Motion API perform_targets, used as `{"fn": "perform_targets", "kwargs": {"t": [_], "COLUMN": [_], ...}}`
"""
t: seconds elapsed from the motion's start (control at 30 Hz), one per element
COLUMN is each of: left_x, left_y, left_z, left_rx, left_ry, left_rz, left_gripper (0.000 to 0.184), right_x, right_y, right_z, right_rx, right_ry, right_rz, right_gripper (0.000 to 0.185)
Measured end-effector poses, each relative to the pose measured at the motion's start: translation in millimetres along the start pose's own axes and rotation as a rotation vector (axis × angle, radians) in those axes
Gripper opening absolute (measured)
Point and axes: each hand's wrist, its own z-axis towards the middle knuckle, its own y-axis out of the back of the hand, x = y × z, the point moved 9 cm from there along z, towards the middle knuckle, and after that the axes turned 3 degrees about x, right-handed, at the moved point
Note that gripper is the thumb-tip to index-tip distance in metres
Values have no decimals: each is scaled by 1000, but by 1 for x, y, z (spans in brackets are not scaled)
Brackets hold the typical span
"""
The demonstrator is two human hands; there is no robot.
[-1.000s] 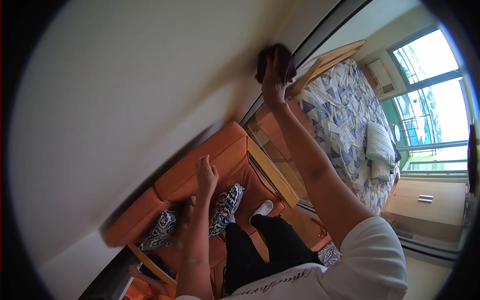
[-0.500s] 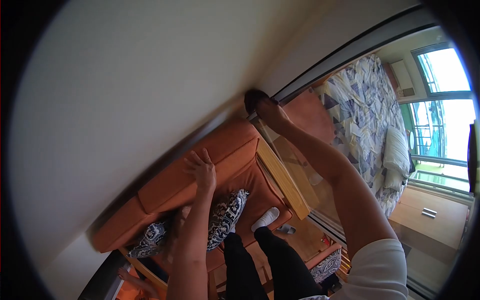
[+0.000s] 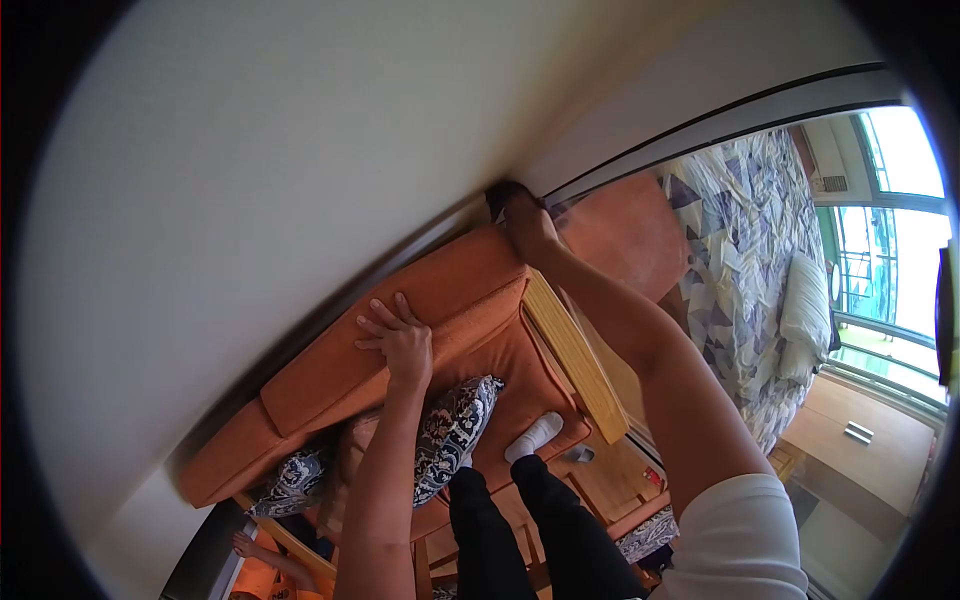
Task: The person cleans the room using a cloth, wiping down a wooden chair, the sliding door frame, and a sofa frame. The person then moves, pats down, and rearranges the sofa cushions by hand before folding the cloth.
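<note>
My left hand rests on the top of the orange sofa's backrest, its fingers stretched out and spread. Farther off, my right hand reaches past the sofa's end to the wall corner. Its fingers are closed around a dark, soft-looking thing, perhaps a bunched cloth, pressed at the wall; much of it is in shadow. My feet, in white socks, stand on the sofa seat. A dark patterned cushion lies beside my legs.
A wooden armrest borders the sofa's end. Beyond a glass panel are a bed with patterned bedding and a wooden cabinet. Another person's arm shows low on the left. A second patterned cushion leans against the backrest.
My right hand has moved slightly left, closer to the sofa's end, with the dark thing still in it. The left hand stays on the backrest, fingers shifted slightly. The view has turned a little.
</note>
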Motion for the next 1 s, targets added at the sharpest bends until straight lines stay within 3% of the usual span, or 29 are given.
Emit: {"fn": "perform_targets", "kwargs": {"t": [0.07, 0.13, 0.27, 0.33, 0.47, 0.53, 0.6, 0.67, 0.7, 0.73, 0.77, 0.83, 0.9, 0.97, 1.0], "left_x": [1, 1, 3, 4, 2, 2, 9, 12, 14, 15, 18, 31, 21, 25, 34], "left_y": [0, 0, 8, 8, -2, -4, -14, -16, -13, -13, -11, 18, 33, 97, 152], "left_z": [-1, -1, -1, 0, 4, 2, 6, 8, 6, 5, 2, -15, -14, -21, -23], "left_rx": [-17, -22, 2, 12, 19, 43, 107, 123, 108, 129, 153, -19, 356, 107, -88], "left_ry": [2, 4, 0, 11, 37, 60, 128, 167, 160, 140, 121, 124, -175, -206, -272], "left_rz": [-13, -17, -32, -27, -35, -95, -248, -415, -453, -461, -456, -496, -787, -1017, -1055], "left_gripper": [50, 50, 52, 53, 54, 55, 59, 63, 64, 64, 64, 60, 51, 53, 52], "right_x": [-10, -5, 2, -29, -22, -16, -28, -53, -51, -26, -39, -37, -50, -63, -67], "right_y": [41, 87, 59, -9, -8, 9, 42, 83, 94, 158, 199, 299, 395, 491, 545], "right_z": [-14, -25, -19, -3, -2, -10, -17, -35, -29, -45, -58, -84, -103, -119, -133], "right_rx": [-124, -287, -434, 64, 73, -147, -27, 18, -325, 77, 45, -322, -378, -440, -579], "right_ry": [-64, 34, 67, -328, -215, 20, -71, -311, -40, 84, 59, 247, 209, 176, 174], "right_rz": [134, -27, -150, 929, 749, 245, 316, 692, 200, -439, -483, -507, -562, -608, -609], "right_gripper": [27, 28, 30, 34, 34, 33, 29, 26, 26, 32, 32, 35, 35, 35, 29]}}
